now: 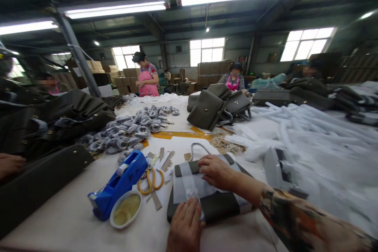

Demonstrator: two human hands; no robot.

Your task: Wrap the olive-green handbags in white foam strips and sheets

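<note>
A dark olive handbag (220, 206) lies flat in front of me, its handle wrapped in pale material and standing up at the far side. A translucent white sheet (180, 189) and strips lie over its flap and front. My left hand (186, 224) presses flat on the bag's near edge, fingers stretched over the end of a strip. My right hand (217, 171) rests across the flap with its fingers spread. Left of the bag are orange-handled scissors (151, 181), a blue tape dispenser (121, 183) and a white bowl (126, 210) with something yellowish in it.
Wrapped straps (136, 126) are heaped beyond the dispenser. More dark bags (206, 108) are piled at the table's far middle and along the left. A grey tape dispenser (280, 169) and white padding tubes (289, 126) lie right. Another person's hand (12, 165) is at far left.
</note>
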